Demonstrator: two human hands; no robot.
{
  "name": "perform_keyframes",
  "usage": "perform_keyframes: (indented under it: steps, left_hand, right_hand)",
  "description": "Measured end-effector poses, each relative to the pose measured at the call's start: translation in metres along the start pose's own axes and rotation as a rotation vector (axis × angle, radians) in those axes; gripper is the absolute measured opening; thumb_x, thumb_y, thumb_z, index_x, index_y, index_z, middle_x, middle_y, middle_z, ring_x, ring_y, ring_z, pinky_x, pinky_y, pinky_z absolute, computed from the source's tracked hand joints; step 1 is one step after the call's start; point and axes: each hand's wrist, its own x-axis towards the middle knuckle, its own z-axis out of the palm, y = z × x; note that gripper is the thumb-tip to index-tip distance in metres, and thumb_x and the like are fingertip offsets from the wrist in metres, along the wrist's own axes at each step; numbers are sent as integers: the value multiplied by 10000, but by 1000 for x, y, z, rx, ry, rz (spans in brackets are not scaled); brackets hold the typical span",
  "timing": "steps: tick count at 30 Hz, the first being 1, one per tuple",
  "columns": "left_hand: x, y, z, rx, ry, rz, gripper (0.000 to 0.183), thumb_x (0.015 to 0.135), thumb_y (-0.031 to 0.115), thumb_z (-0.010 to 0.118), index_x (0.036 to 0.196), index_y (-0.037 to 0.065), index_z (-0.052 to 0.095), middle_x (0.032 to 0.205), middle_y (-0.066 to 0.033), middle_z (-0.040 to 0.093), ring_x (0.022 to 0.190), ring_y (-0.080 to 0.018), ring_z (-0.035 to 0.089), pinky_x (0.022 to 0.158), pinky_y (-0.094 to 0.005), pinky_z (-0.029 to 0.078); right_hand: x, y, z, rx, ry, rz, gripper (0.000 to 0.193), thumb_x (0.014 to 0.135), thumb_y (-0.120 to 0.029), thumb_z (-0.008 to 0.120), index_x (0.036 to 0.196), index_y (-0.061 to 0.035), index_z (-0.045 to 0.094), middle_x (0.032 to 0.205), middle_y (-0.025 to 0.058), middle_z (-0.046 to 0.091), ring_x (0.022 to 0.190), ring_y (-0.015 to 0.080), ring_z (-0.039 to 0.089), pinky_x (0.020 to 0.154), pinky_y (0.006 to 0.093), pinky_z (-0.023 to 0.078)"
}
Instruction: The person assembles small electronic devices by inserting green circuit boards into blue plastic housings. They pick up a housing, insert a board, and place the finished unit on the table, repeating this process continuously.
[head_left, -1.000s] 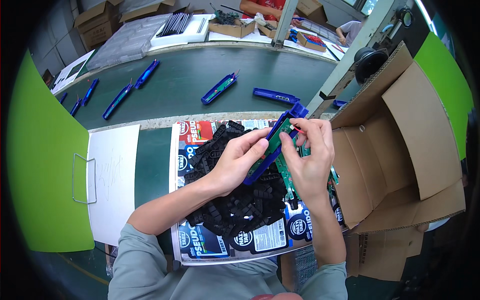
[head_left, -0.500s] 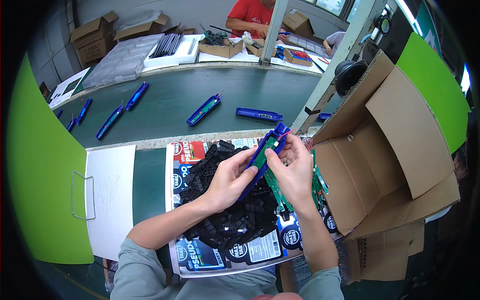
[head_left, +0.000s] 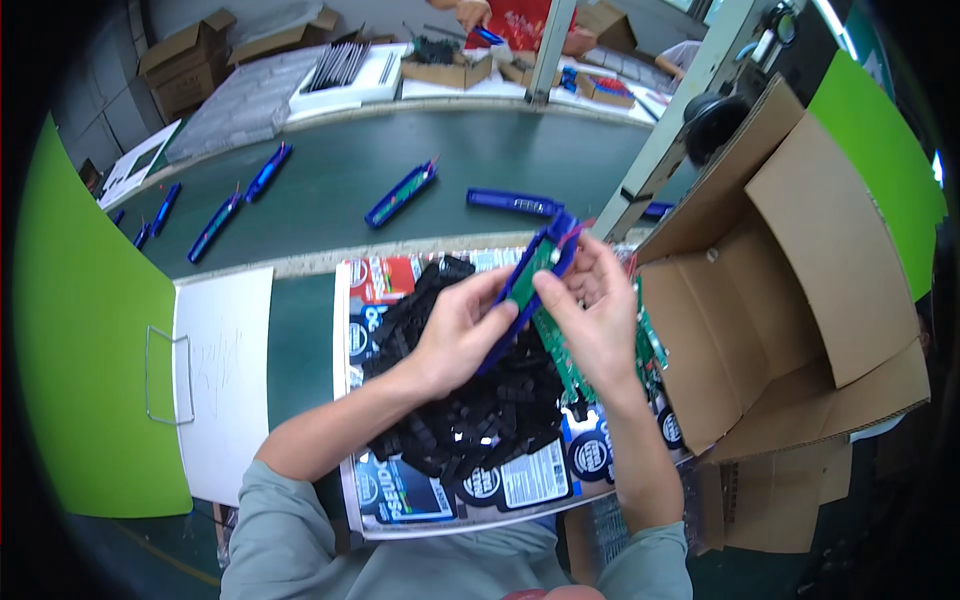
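My left hand [head_left: 452, 335] is closed around the lower part of a long blue plastic housing [head_left: 497, 350], which is tilted with its top end to the right. A narrow green circuit board [head_left: 530, 282] lies in the housing's channel. My right hand [head_left: 602, 325] grips the upper part, its thumb pressed on the board. Thin red wires stick out at the top end. Under my hands is a heap of small black plastic parts [head_left: 490, 430], and beside it several loose green circuit boards [head_left: 570, 372], partly hidden by my right hand.
A printed sheet [head_left: 420, 505] lies under the heap. An open cardboard box [head_left: 700, 350] stands at right, a green panel [head_left: 95, 350] and white paper [head_left: 225, 380] at left. Several blue housings [head_left: 400, 194] rest on the green belt [head_left: 330, 180] ahead. Across it, a person in red [head_left: 510, 25] handles a blue piece.
Both hands keep hold of the housing and board in nearly the same pose. The whole view has shifted slightly. Across the belt, the person's hand with a blue piece has moved left.
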Motion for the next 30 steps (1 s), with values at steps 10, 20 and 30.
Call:
perform_keyframes:
  steps: [10,20,30]
  left_hand:
    - [21,25,-48,58,294,76,442,1016,52,577,1447,-8,502,1195,-108,685,961,-137,662,848,-297,561]
    - [60,16,-68,175,334,15,435,994,34,592,1415,-41,517,1071,-88,637,923,-158,675,813,-315,588]
    - [237,-71,-37,523,318,-93,428,881,6,611,1301,-75,626,1019,-127,733,849,-159,677,743,-314,543]
  right_hand:
    - [-47,11,-5,-462,-474,-182,199,872,-80,730,1055,-3,727,980,140,695,945,324,651,850,422,515]
    - [-54,19,12,-290,-523,-148,257,871,-81,754,1099,-4,664,937,110,642,826,231,654,727,354,520]
    - [-72,40,17,-17,-126,-73,318,921,-42,710,1194,35,566,906,110,698,713,170,678,631,290,551]
